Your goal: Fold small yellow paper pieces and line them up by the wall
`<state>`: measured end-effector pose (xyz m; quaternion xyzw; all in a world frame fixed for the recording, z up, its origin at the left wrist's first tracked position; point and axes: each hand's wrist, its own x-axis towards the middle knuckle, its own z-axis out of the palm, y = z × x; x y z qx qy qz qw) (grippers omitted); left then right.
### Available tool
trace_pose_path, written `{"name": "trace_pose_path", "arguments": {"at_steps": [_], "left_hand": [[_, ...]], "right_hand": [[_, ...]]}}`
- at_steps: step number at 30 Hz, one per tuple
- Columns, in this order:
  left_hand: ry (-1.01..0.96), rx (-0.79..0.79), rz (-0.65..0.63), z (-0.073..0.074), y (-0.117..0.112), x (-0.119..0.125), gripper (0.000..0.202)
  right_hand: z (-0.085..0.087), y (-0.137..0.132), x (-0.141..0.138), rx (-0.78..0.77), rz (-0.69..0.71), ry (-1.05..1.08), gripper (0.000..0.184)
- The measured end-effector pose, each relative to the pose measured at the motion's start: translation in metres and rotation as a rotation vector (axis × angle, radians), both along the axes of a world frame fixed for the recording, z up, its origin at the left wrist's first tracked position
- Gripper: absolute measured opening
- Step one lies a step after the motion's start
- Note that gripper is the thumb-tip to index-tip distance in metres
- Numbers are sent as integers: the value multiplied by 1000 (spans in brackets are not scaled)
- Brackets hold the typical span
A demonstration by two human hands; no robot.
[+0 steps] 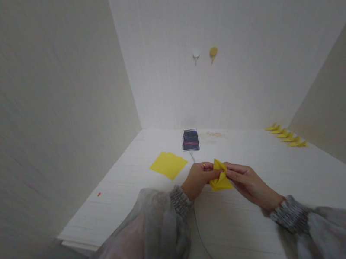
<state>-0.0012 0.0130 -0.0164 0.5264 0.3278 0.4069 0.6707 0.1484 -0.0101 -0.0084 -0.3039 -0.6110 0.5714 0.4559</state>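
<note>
Both hands grip one piece of yellow folding paper [221, 182] above the middle of the white table. My left hand [200, 177], with a ring on one finger, pinches its left side. On the right side, the fingertips of my right hand [246, 180] close on the paper near an upright fold. The paper is partly folded, with a point standing up and a flat edge below; my fingers hide part of its creases. Just left of my hands, yellow paper sheets [168, 164] lie flat on the table.
A phone [190, 140] lies near the back wall, its cable [199, 230] running under my left wrist to the front edge. Several folded yellow paper pieces [287, 135] form a row at the right. Two hooks [213, 51] hang on the wall. A small red piece [99, 194] lies left.
</note>
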Motion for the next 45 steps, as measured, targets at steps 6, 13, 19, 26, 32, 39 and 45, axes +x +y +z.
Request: {"name": "trace_pose_path", "arguments": {"at_steps": [6,13,19,26,32,39,45], "left_hand": [[31,14,11,-1,0,-1,29],[47,61,30,-4,3,-2,31],[71,104,30,-5,3,-4,30],[24,50,-14,1,-1,-2,31],[75,159,-4,0,-3,-3,36],[25,138,-31,-3,-1,-2,38],[90,183,13,-8,3,-2,39]], "right_hand": [[-1,2,1,-57,70,39,29],[-2,2,0,-108,24,48,25],[-2,1,-1,-85,-27,28,25],[-8,4,-1,-2,-174,-37,24],[-10,6,0,111,-231,-125,23],[-9,5,-1,216,-275,-186,20],[-3,3,1,427,-359,-365,18]]}}
